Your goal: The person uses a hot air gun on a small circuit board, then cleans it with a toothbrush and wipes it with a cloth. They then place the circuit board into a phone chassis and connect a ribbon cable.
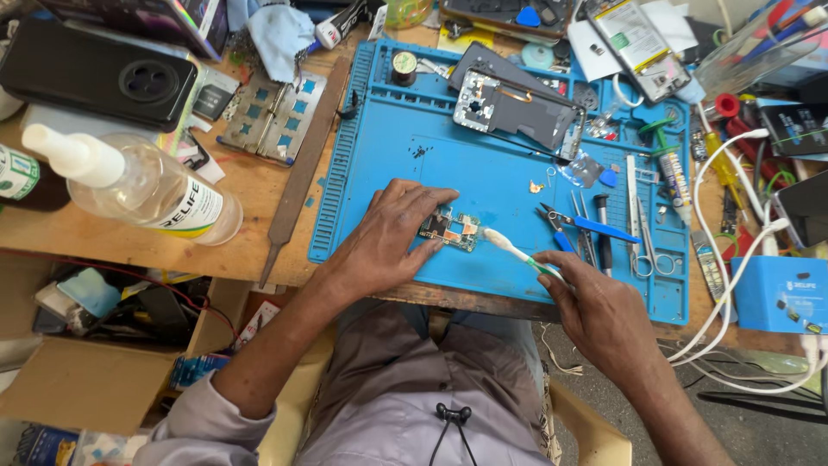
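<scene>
Head view, looking down on a cluttered wooden bench.

Item 1: left hand (390, 237), palm down on the blue work mat (405, 164), fingers spread and pressing on the near edge of a small circuit board (450, 229); it pins the board rather than closing round it. The board lies flat near the mat's front edge, between the two hands.

Item 2: right hand (595, 306), closed round the green-and-white handle of a toothbrush (517, 252). The brush slants up and to the left, its white bristle end touching or just beside the board's right edge; which of the two cannot be told.

Item 3: opened phone body (513, 103), back removed, at the far middle of the mat.

Item 4: blue-handled cutters (586, 226), tweezers and small scissors (642, 255), laid side by side on the mat's right part, just beyond the right hand.

Item 5: clear plastic bottle (138, 185) with a white nozzle, lying on its side on the bench, well left of the mat.

Item 6: black phone (99, 73), face down, far left corner.

Item 7: metal file (297, 177), lying along the mat's left edge.

Item 8: white cables (733, 259), looping at the right of the bench beside a blue box (776, 293).
</scene>
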Demonstrator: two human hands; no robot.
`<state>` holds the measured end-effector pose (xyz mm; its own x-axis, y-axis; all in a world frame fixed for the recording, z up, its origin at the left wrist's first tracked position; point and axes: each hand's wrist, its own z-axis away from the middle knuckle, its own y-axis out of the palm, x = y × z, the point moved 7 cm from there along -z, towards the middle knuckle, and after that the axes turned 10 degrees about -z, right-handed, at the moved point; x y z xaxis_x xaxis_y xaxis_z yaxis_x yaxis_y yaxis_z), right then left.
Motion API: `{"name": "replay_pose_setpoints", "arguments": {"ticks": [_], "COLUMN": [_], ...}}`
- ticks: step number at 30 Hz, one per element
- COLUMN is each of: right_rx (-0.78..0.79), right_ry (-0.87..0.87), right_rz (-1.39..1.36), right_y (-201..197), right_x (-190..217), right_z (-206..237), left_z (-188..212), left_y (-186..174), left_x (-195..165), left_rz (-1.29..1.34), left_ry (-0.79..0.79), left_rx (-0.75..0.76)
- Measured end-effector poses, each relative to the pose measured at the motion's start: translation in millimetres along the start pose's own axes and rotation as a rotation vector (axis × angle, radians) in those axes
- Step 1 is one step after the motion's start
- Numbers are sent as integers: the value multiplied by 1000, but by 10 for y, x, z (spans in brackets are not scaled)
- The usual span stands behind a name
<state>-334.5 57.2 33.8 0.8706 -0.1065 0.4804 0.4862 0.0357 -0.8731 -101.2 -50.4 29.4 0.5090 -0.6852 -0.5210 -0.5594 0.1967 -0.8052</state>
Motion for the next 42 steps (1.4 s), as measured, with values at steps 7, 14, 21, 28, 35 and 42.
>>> {"name": "replay_pose_setpoints", "arguments": {"ticks": [7,14,21,28,35,42], "right_rx": [23,82,42,49,31,45], "right_ry": [-340,-378,-429,-400,-432,-419], "right_rz": [127,210,194,127,137,193], "right_y": [132,133,134,125,67,152], "right_x": [342,440,364,402,499,422], "right_z": [-163,-237,-248,-279,-290,-257], "left_z": [-24,-29,-20,-19,-7,3], "left_y": [16,-6,-40,-74,-53,-69], "left_x": [51,78,102,96,116,121], "left_rz": [41,71,65,76,99,76], "left_ry": [-35,-34,-60,4,-37,-9], "left_rx": [-14,-24,-40,-83,-56,-87]}}
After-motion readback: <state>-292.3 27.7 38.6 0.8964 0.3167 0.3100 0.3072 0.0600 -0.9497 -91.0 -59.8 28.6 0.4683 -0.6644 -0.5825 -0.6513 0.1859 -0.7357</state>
